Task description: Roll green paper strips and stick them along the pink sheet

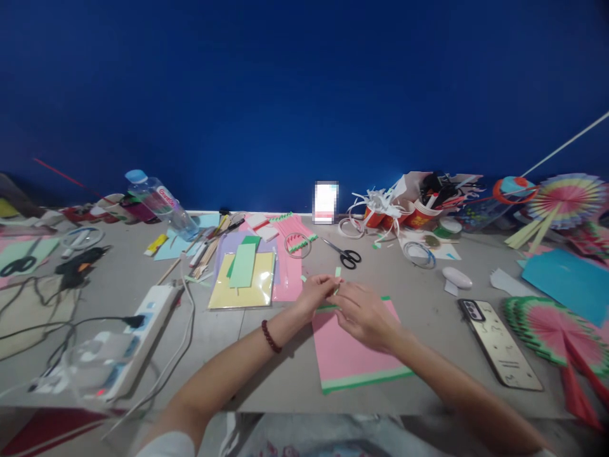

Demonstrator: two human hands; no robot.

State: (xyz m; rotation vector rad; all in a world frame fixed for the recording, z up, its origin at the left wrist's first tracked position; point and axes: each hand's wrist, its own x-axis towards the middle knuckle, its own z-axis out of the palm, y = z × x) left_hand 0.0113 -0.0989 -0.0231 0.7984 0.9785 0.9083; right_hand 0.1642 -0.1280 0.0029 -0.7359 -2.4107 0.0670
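Note:
My left hand [318, 296] and my right hand [364, 311] meet over the top edge of a pink sheet [352, 355] with green borders. The fingers of both hands are bent and pinched around a narrow light green strip [338, 272], whose end sticks up between them. How much of the strip each hand holds is partly hidden by the fingers. Just beyond the hands lie black-handled scissors [349, 258]. A yellow packet [247, 295] with green paper pieces [243, 265] on it is to the left of my left hand.
A power strip [143, 336] with cables and a tilted bottle [164, 203] are at left. On the right lie a phone [502, 346], a white glue dispenser [457, 278] and folded paper fans [566, 200]. Cups of tools [423, 214] stand at the back.

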